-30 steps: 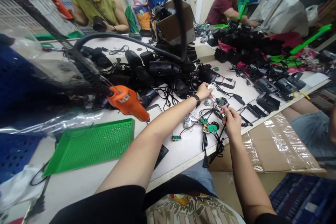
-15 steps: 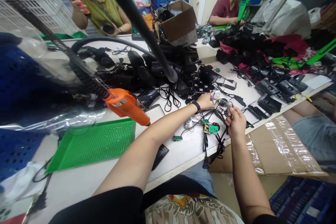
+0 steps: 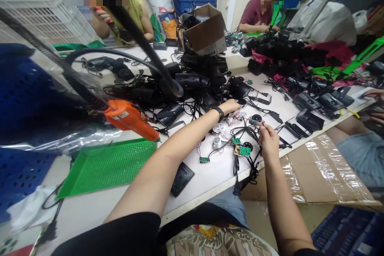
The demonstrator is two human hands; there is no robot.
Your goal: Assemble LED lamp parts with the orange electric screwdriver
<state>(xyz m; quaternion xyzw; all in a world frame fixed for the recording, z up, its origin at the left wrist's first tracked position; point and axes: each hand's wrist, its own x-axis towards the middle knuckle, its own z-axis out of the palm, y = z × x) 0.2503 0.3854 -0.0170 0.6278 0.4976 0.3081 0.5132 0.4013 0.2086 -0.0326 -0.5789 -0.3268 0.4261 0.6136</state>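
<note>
A small circuit board sits pinched in the right hand's fingertips, slightly in from the table's front edge. The left hand is beside clear plastic parts; its grip cannot be told. A green circuit board lies nearer that edge.

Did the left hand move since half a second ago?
Yes, the left hand went up and a little left in the picture, judged against the green circuit board.
</note>
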